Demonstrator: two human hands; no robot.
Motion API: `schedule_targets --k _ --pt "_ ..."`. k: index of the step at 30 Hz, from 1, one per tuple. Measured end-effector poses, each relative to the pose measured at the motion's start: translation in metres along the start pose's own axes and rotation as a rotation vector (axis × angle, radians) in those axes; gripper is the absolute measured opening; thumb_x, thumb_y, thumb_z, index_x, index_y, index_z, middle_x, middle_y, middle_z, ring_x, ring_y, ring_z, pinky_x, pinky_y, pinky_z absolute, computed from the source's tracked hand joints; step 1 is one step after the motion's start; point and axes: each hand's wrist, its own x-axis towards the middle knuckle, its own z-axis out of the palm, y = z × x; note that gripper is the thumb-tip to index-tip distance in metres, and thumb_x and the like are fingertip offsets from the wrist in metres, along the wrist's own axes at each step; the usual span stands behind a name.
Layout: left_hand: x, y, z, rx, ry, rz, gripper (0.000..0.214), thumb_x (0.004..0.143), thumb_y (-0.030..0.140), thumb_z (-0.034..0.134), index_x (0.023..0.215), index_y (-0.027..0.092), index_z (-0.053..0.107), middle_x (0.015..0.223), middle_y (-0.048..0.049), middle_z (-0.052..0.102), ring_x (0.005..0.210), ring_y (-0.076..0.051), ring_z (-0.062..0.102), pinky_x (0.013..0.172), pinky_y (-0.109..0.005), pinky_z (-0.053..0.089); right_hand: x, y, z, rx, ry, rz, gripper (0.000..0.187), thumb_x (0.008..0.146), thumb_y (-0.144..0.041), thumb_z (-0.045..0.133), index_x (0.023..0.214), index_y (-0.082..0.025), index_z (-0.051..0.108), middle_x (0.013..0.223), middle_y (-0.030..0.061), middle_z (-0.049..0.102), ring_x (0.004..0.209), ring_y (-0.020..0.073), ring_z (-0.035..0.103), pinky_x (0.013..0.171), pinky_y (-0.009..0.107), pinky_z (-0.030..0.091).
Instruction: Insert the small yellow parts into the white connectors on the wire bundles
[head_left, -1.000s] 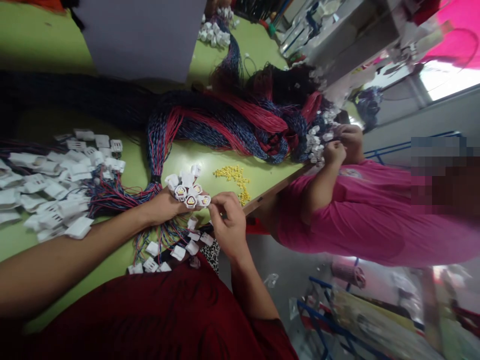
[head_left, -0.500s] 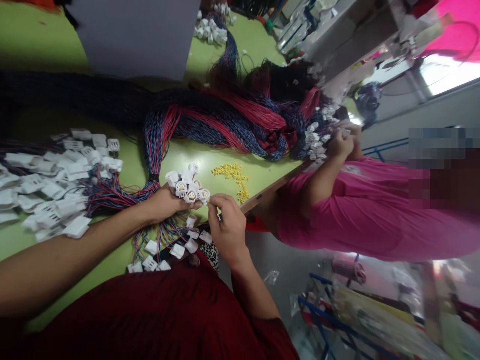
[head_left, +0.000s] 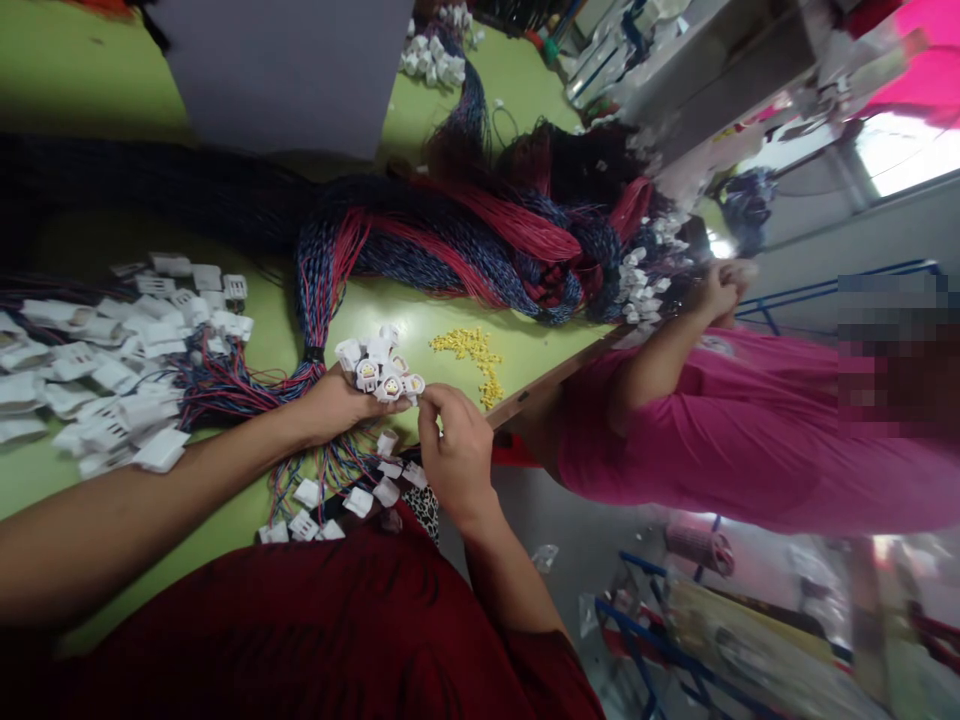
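My left hand (head_left: pixel 337 405) is closed around a bunch of white wire connectors (head_left: pixel 382 368), their open faces turned toward me and some showing yellow inside. Beside the bunch, my right hand (head_left: pixel 456 440) pinches at the rightmost connector; whatever is between the thumb and finger is too small to make out. Small yellow pieces (head_left: pixel 469 348) lie scattered on the green table just beyond. Below my left hand, several loose white connectors (head_left: pixel 358 501) hang on thin coloured wires at the table edge.
A heap of white connectors (head_left: pixel 120 390) covers the left of the green table (head_left: pixel 382 310). Thick bundles of blue and red wire (head_left: pixel 450 250) run across it. A grey panel (head_left: pixel 285 70) stands behind. At the right, a person in a pink shirt (head_left: pixel 712 420) handles other connectors.
The view has shifted slightly. My hands keep almost the same pose at the connector bunch. The co-worker's hands have moved a little away from their white connectors.
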Motion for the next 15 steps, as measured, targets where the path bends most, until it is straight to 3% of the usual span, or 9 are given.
schedule_targets --k 8,15 --pt "0.0017 -0.0059 -0.0002 -0.091 0.022 -0.006 0.034 0.051 0.022 0.08 0.081 0.015 0.066 0.092 -0.0065 0.071 0.085 -0.019 0.063 0.085 -0.033 0.048 -0.0024 0.004 0.0061 0.187 0.094 -0.035 0.015 0.086 -0.012 0.046 0.089 -0.017 0.06 0.087 0.0063 0.067 0.082 0.0142 0.061 0.075 0.028 0.05" --pt "0.0016 -0.0053 -0.0001 -0.088 0.022 0.008 0.031 0.053 0.023 0.079 0.08 0.015 0.066 0.089 -0.0065 0.072 0.086 -0.02 0.064 0.085 -0.035 0.048 0.0017 0.0056 0.0065 0.137 0.036 -0.041 0.019 0.085 -0.012 0.043 0.088 -0.018 0.061 0.087 0.0073 0.066 0.083 0.0163 0.06 0.075 0.033 0.051"
